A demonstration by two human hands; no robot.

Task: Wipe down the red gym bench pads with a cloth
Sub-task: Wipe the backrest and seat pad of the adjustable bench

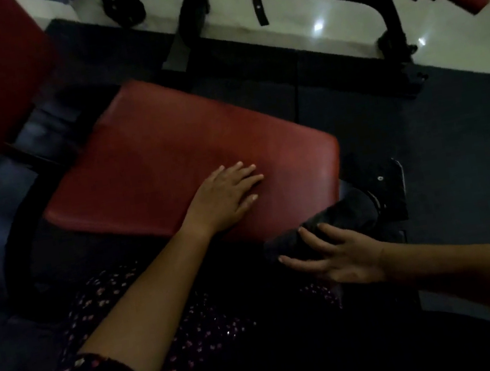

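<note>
both busy: left hand (226, 198) lay flat on pad (167, 139); right hand (340, 258) gripped cloth (338, 215), pad at its ten o'clock.

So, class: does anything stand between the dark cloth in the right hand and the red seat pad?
No object does. The dark rolled cloth is just off the near corner of the red padded seat. Only the left hand, flat on it, covers a patch.

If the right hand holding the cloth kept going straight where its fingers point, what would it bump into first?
Probably the left hand, at the wrist, where it rests flat on the red seat pad. The right hand, gripping the dark cloth, points leftward; depth is unclear, so it might pass lower.
</note>
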